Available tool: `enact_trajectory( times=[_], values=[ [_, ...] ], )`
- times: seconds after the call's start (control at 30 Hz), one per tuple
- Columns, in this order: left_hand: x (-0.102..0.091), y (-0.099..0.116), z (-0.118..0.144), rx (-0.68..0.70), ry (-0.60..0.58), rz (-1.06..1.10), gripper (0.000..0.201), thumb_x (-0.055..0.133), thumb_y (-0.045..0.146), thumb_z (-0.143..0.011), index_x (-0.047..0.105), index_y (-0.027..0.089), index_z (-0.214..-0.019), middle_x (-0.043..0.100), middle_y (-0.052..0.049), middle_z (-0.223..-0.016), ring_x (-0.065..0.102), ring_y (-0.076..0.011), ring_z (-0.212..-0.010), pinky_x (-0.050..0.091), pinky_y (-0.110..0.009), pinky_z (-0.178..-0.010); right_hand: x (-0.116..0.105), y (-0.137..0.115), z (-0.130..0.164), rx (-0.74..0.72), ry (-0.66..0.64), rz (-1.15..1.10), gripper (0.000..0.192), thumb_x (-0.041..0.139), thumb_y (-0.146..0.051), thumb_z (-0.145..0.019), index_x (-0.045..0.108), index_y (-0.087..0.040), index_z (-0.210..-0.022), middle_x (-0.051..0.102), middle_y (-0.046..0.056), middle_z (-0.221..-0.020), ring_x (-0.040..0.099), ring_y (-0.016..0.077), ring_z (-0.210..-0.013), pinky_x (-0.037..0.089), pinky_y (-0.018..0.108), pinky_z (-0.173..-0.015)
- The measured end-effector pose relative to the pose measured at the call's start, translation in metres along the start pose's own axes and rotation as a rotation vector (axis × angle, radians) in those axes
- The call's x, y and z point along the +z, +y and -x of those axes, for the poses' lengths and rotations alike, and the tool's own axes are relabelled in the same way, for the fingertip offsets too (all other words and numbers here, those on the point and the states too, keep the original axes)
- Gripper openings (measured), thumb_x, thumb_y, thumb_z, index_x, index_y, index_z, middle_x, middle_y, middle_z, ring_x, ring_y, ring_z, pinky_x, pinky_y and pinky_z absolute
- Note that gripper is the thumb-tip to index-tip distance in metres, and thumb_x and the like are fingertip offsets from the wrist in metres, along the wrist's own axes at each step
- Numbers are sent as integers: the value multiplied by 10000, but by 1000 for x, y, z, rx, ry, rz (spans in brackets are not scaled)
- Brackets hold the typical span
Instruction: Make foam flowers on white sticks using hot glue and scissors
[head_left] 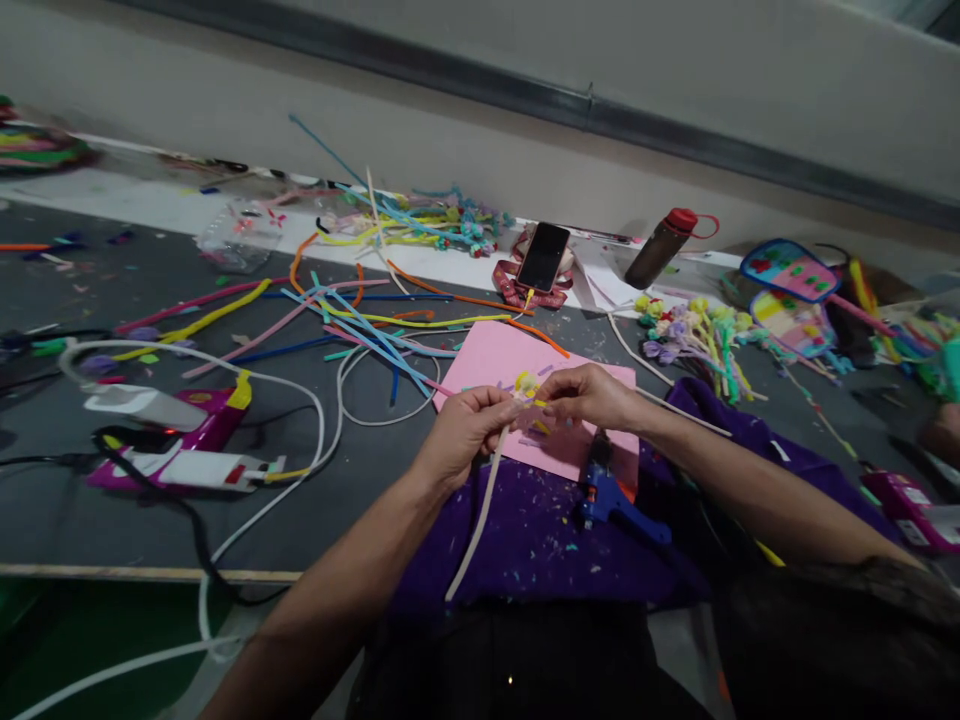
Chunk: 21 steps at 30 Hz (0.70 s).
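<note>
My left hand (469, 425) pinches a cream pipe cleaner (487, 510), whose long end hangs down over the purple cloth. At its top, between both hands, sits a small yellow and pale flower-like tuft (526, 385). My right hand (589, 398) is closed at the tuft's right side, its fingertips on a short yellow piece (540, 403). Under the hands lies a pink foam sheet (480, 350) with a few small yellow and purple bits on it. A blue glue gun (619, 505) rests by the sheet's lower right corner, below my right hand.
Loose coloured pipe cleaners (360, 330) spread to the left, with finished-looking bunches (442, 225) behind. A phone (544, 257) and a bottle (660, 250) stand near the wall. White cables (322, 400) loop around magenta-and-white power strips (187, 465). At far right, another person's hand (941, 435) shows.
</note>
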<state>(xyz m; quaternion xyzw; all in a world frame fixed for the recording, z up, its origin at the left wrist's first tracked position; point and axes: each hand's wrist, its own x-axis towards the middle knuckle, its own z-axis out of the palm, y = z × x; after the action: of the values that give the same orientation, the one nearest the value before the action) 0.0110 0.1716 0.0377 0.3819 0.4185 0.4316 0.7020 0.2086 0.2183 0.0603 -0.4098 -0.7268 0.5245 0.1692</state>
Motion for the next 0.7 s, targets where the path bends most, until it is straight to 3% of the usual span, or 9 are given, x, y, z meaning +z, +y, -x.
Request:
enact_trajectory(
  times=[0.4, 0.7],
  values=[
    [2, 1, 1, -29, -8, -13, 264, 711, 352, -633, 578, 124, -651, 569, 19, -545, 409, -17, -358, 271, -133, -333, 22, -23, 7, -89, 95, -48, 101, 598, -234, -753, 603, -133, -750, 565, -23, -588, 482, 71, -507, 366, 189, -467],
    [2, -4, 0, -4, -28, 12, 302, 685, 401, -652, 554, 129, -653, 542, 29, -540, 368, -18, -360, 260, -142, -342, 30, -21, 2, -15, 179, -119, 134, 624, -255, -734, 593, -134, -688, 534, -40, -521, 455, 58, -444, 331, 175, -416]
  ],
)
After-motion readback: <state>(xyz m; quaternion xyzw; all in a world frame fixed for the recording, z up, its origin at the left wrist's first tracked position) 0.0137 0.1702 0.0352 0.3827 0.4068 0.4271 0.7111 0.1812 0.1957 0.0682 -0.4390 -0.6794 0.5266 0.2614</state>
